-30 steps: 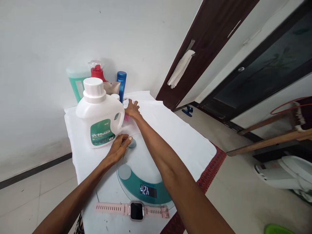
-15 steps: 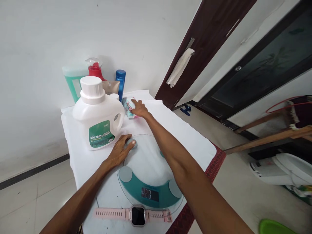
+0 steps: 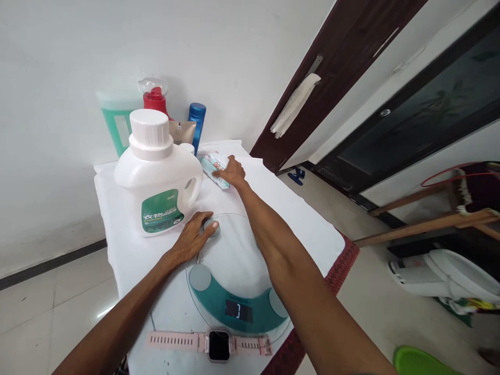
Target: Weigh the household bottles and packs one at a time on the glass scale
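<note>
I have a soft light-blue and white packet (image 3: 213, 170) in my right hand (image 3: 231, 172), thumb on the near face and fingers bent over its right end, closed round it. Taking the glass scale as my clock, twelve pointing away from me, the packet is between eleven and twelve, off the glass and beyond its far edge. I can't tell whether it touches the white cloth (image 3: 297, 224) or is slightly raised.

As far as I can judge, the grip is made and letting go is what's left; the packet is apart from the scale (image 3: 253, 316), whose display (image 3: 238, 311) is lit but shows only part of a figure, too broken to read.

My left hand (image 3: 193, 238) is half open at the scale's eleven o'clock, thumb and fingers apart around a grey pad (image 3: 213, 229); whether it grips the edge I can't tell.

A large white bottle (image 3: 158, 174) stands upright at ten o'clock, and a pink-strapped watch (image 3: 219, 345) lies stretched out by six. Farther off, beyond eleven, are a blue bottle (image 3: 197, 124), a beige pouch (image 3: 183, 133), a red bottle (image 3: 154, 102) and a green container (image 3: 112, 125).
</note>
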A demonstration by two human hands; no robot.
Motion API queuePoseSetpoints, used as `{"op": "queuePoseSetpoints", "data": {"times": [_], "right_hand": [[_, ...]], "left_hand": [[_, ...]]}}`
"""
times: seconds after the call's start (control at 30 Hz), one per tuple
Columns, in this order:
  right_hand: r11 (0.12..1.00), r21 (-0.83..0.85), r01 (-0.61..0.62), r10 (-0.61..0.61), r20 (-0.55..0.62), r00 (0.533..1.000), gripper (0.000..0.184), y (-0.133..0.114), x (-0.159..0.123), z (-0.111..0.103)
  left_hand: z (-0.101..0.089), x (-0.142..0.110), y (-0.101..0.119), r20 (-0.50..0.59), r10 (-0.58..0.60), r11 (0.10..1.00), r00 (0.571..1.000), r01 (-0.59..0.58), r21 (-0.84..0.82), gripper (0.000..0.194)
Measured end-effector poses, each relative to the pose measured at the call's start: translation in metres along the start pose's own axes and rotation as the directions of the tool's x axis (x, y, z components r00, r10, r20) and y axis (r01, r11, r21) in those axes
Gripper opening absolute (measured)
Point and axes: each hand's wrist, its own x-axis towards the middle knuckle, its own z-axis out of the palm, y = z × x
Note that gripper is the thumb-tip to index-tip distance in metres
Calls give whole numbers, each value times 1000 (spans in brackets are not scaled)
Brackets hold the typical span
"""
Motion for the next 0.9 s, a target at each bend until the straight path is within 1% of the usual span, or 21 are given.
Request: {"op": "queuePoseSetpoints", "data": {"times": [0.07, 0.13, 0.17, 0.23, 0.3, 0.33, 0.4, 0.43, 0.5, 0.57, 0.6, 0.67, 0.73, 0.8, 0.83, 0.87, 0.9], "right_hand": [[994, 87, -59, 63, -45, 997, 90, 12, -4, -8], [982, 172, -74, 92, -97, 991, 86, 26, -14, -22], [977, 205, -54, 82, -131, 988, 83, 34, -22, -31], [972, 232, 40, 7, -199, 980, 81, 50, -45, -55], [965, 205, 165, -114, -236, 965, 82, 66, -79, -81], [960, 179, 217, -173, -234, 957, 81, 73, -100, -93], [950, 123, 288, -260, -200, 945, 79, 83, -148, -111], [946, 100, 307, -287, -173, 942, 78, 87, -172, -115], [944, 74, 322, -314, -96, 945, 77, 93, -218, -113], [949, 58, 311, -310, -25, 950, 77, 97, -253, -99], [951, 51, 305, -305, -2, 952, 78, 100, -266, -89], [951, 45, 307, -308, 22, 951, 80, 105, -282, -73], [942, 90, 322, -326, 38, 945, 87, 111, -286, -66], [920, 223, 322, -340, 45, 939, 103, 120, -281, -69], [897, 316, 309, -333, 23, 943, 107, 126, -275, -72], [864, 413, 287, -303, -29, 953, 106, 133, -268, -76], [823, 505, 261, -241, -106, 965, 99, 141, -259, -77]], "left_hand": [[0, 1, -2, -11, 20, 1000, 1000, -20, 5, 73], [1, 2, -4, -18, 40, 999, 999, -39, 14, 72], [1, 2, -6, -19, 47, 999, 999, -47, 18, 72], [1, 3, -7, -20, 57, 998, 998, -57, 26, 71], [1, 4, -8, -25, 64, 998, 998, -64, 26, 71], [1, 4, -9, -31, 64, 998, 997, -63, 22, 71], [0, 6, -9, -45, 61, 998, 997, -61, 16, 69], [-1, 6, -10, -52, 62, 998, 997, -61, 16, 66], [-3, 9, -12, -63, 61, 998, 996, -60, 13, 62], [-4, 11, -14, -69, 45, 999, 997, -46, -14, 61], [-4, 11, -15, -69, 32, 999, 997, -34, -34, 61], [-5, 12, -17, -67, 10, 997, 998, -15, -69, 64], [-6, 12, -19, -62, 6, 996, 998, -11, -87, 68], [-6, 12, -19, -55, 9, 994, 998, -15, -105, 73], [-6, 12, -19, -51, 11, 993, 999, -17, -118, 76], [-6, 12, -20, -47, 12, 991, 999, -18, -130, 79], [-6, 12, -20, -46, 13, 990, 999, -19, -139, 81]]}}
